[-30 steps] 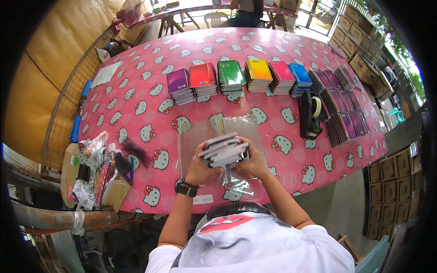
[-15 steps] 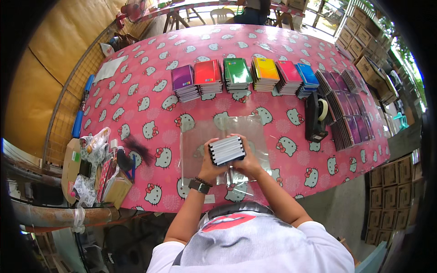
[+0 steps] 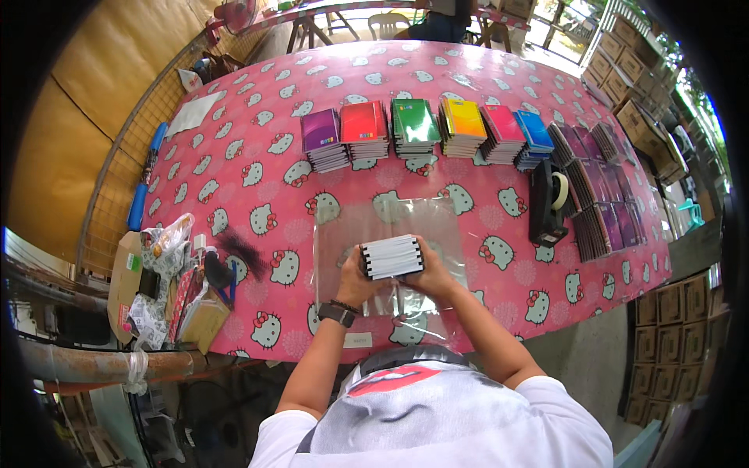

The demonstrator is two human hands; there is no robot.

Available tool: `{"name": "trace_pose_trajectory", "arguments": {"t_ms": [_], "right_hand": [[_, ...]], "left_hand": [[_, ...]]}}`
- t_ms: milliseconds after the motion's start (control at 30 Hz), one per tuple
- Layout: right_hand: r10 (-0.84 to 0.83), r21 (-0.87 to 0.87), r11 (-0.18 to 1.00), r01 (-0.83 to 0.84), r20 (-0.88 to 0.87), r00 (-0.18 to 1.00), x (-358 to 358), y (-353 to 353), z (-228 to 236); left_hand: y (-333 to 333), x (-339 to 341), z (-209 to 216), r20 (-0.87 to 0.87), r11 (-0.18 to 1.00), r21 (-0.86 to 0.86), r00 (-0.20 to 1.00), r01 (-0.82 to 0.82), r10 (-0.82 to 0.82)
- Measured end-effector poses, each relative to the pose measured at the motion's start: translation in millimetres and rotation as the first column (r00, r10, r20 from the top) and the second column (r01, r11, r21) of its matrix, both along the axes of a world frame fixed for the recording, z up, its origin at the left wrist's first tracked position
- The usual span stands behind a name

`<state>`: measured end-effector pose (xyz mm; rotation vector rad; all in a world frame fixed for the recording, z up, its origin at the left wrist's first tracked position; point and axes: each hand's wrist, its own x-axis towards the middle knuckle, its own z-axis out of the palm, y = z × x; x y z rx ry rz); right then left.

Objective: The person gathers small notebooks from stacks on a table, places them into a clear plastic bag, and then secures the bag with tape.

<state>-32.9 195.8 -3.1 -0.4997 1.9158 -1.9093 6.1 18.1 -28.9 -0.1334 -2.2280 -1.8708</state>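
Between my two hands is a small stack of notebooks (image 3: pixel 392 258), its white page edges facing up and dark bindings showing at the ends. My left hand (image 3: pixel 356 279), with a watch and bracelet at the wrist, grips the stack's left end. My right hand (image 3: pixel 434 274) closes round the right end. Under the hands lies a clear plastic sheet or bag (image 3: pixel 335 226) on the pink table. Beyond it stands a row of notebook piles: purple (image 3: pixel 321 130), red (image 3: pixel 363 122), green (image 3: pixel 415 121), yellow (image 3: pixel 463 118), pink (image 3: pixel 503 125) and blue (image 3: pixel 534 130).
A black tape dispenser (image 3: pixel 548 210) stands right of the sheet, beside wrapped purple notebook packs (image 3: pixel 597 183). At the left edge are a box of supplies (image 3: pixel 195 312) and a black bristly tuft (image 3: pixel 243 253). A white paper (image 3: pixel 193 115) lies far left. Cartons (image 3: pixel 675 335) are stacked at right.
The notebook stack has turned slightly in my hands and now sits more level. Both hands still hold its ends. The whole view has shifted a little.
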Motion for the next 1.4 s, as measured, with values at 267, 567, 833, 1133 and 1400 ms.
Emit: {"name": "trace_pose_trajectory", "arguments": {"t_ms": [267, 567, 833, 1133, 1400], "right_hand": [[-0.012, 0.563, 0.698, 0.442, -0.608, 0.794, -76.6, 64.8, -25.1], [0.036, 0.478, 0.515, 0.711, -0.841, 0.54, -84.6, 59.8, -45.7], [0.071, 0.54, 0.469, 0.699, -0.812, 0.58, -102.6, 53.9, -45.8], [0.021, 0.458, 0.507, 0.73, -0.853, 0.521, -107.5, 43.6, -47.0], [0.015, 0.436, 0.544, 0.717, -0.859, 0.512, -108.7, 46.0, -40.4]], "left_hand": [[-32.4, -42.3, -3.8, 0.461, 0.86, 0.51, 0.852, -0.026, -0.248], [-17.9, -46.4, -7.7, 0.592, 0.986, 0.105, 0.805, -0.133, 0.046], [-8.4, -33.7, 40.1, 0.477, 0.815, -0.575, 0.781, -0.068, 0.402], [-20.4, -23.0, 0.8, 0.391, 0.892, -0.375, 0.83, -0.252, 0.398], [-22.0, -24.7, -2.6, 0.398, 0.938, -0.26, 0.859, -0.231, 0.322]]}}
